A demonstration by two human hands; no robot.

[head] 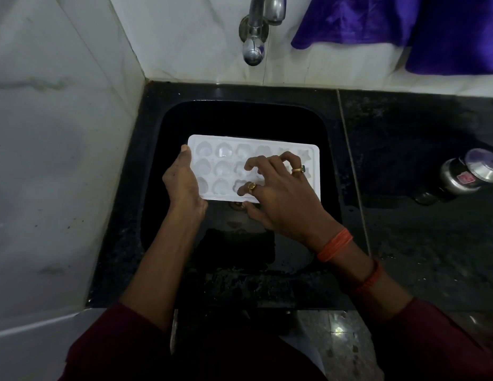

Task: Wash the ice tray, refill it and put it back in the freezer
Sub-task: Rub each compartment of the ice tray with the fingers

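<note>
Our left hand [182,182] grips the left short edge of the ice tray [226,160], thumb lying along the rim and the fingers hidden beneath. Our right hand [281,193] grasps the tray's near long edge: the thumb is tucked under that edge, and the curled fingertips [248,167] press down into the shaped moulds at the middle of the tray.

Position of the tray: it is held level, moulds facing up, over the black sink [168,127] at the centre of the frame. The drain shows just below its near edge. The tap [253,48] sits at the top centre, its spout pointing down behind the far rim of the sink. We cannot make out a clear stream of water from it.

Status of the task, as we judge it:
1. Washing: in hand. The fingers in the moulds suggest rubbing the cavities clean. We cannot tell whether the moulds hold water.
2. Refilling: not yet done.
3. Return to the freezer: not yet done. No freezer is in view.

A purple cloth [405,23] hangs at the upper right. A steel container [465,174] stands on the dark counter [405,133] at the right edge.
</note>
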